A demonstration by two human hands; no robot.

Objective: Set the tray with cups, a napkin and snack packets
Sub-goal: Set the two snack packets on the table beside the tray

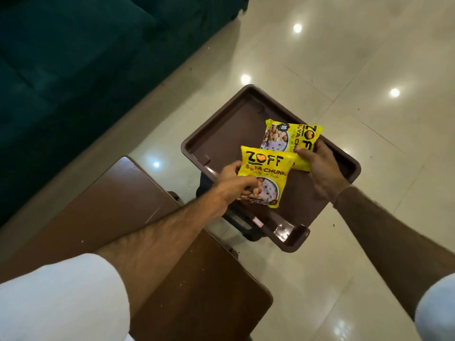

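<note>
A dark brown rectangular tray [221, 124] with a raised rim rests on a low dark stand over the floor. Its bare bottom shows at the far end. My left hand [230, 185] grips a yellow soya-chunks snack packet [264, 175] by its left edge, held just above the tray's near half. My right hand [320, 168] pinches a second yellow snack packet [293, 136] by its near edge, above the tray's middle. The two packets overlap slightly. No cups or napkin are in view.
A brown wooden table [118, 212] lies at the lower left, beside the tray. A dark green sofa [73, 70] fills the upper left. Glossy cream floor tiles [369, 57] with lamp reflections spread to the right.
</note>
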